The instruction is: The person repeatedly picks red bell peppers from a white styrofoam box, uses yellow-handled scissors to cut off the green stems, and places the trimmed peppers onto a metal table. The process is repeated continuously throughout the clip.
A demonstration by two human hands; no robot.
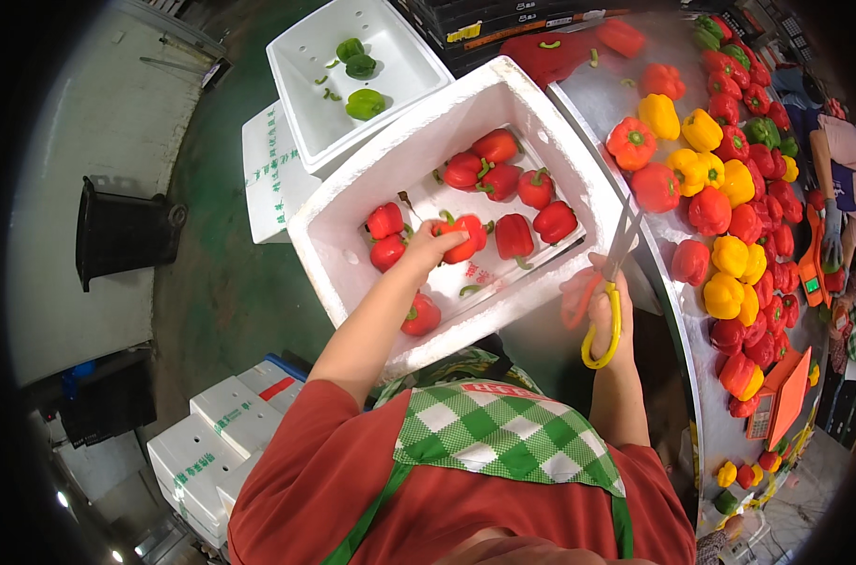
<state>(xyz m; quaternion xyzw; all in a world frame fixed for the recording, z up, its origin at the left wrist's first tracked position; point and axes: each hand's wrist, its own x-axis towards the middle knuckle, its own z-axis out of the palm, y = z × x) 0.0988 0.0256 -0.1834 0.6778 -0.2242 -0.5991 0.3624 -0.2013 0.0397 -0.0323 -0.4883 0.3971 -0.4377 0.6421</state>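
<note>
My left hand (435, 247) reaches into a white foam box (338, 193) with its fingers closed round a red bell pepper (464, 241). Several other red bell peppers (515, 235) lie on the box floor, with a cut green stem piece (470, 290) among them. At the box's right rim, my right hand (608, 315) grips a pair of scissors (618, 250) with a yellow handle loop. The scissor blades point away from me and stand slightly apart. Part of the second handle is hidden by my fingers.
A second foam box (296, 61) with green peppers and stem bits stands behind on the left. On the right, a metal table (602, 104) carries red, yellow and green peppers and orange scales (781, 400). A black bin (127, 234) and stacked foam boxes (197, 461) stand left.
</note>
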